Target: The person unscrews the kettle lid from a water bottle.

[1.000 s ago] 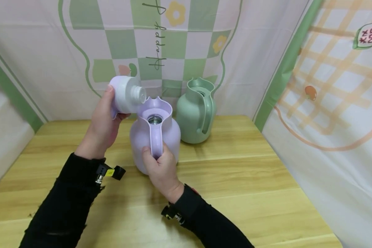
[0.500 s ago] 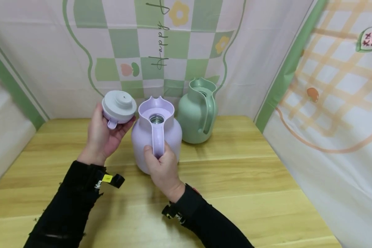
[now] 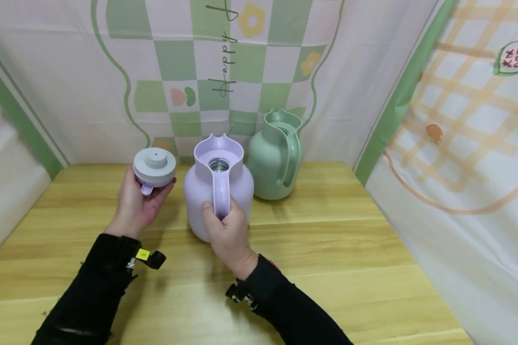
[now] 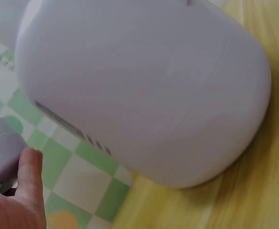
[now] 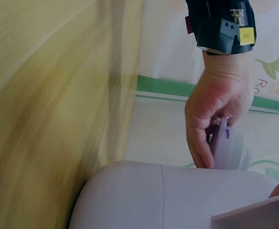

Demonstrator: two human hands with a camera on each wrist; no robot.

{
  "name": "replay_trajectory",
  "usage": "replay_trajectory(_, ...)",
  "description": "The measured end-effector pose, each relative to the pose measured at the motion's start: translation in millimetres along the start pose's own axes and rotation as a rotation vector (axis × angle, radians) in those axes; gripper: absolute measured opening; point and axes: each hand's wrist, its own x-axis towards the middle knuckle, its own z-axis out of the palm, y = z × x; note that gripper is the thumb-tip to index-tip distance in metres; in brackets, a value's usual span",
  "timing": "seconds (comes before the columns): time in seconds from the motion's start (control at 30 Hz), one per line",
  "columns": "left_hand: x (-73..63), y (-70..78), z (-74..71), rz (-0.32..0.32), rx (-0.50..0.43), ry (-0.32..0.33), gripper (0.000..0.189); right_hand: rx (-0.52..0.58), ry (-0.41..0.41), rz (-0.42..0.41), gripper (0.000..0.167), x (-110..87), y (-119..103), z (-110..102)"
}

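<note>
A lilac vacuum jug [image 3: 194, 196] stands upright on the table, its round mouth uncovered with a shiny metal neck showing inside. My right hand [image 3: 229, 235] grips the lower part of its handle [image 3: 221, 189]. To the left of the jug, my left hand [image 3: 135, 206] holds the jug's lid [image 3: 155, 167] from below, thumb and fingers about its edge. The lid's grey stepped underside faces up, and a small lilac lever sticks out towards me. In the right wrist view the lid [image 5: 230, 150] shows side-on in the fingers. The left wrist view shows the jug's smooth side [image 4: 149, 90] close up.
A green vacuum jug [image 3: 269, 163] of the same shape stands just behind and right of the lilac one. The wooden table [image 3: 328, 268] ends at a checked cloth backdrop [image 3: 209, 62], with more cloth hanging on both sides.
The left hand has moved the lid down and left, away from the jug's mouth, turning its underside from sideways to upward. The right hand keeps its grip on the handle.
</note>
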Motion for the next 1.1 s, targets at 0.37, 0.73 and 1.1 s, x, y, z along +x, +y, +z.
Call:
replay_trajectory(0.37,8.6,3.9,-23.9,-0.03,-0.125,0.125,0.055,0.007,-0.033,-0.012,0.024,8.3,6,12)
replay_trajectory(0.73,13.5,10.8,-42.1,-0.032,-0.187,0.19,0.055,-0.001,-0.047,-0.014,0.022,21.0,11,33)
replay_trajectory(1.1,17.1,16.9,-56.8,-0.01,-0.218,0.208,0.052,-0.04,-0.016,-0.042,0.022,31.9,14,56)
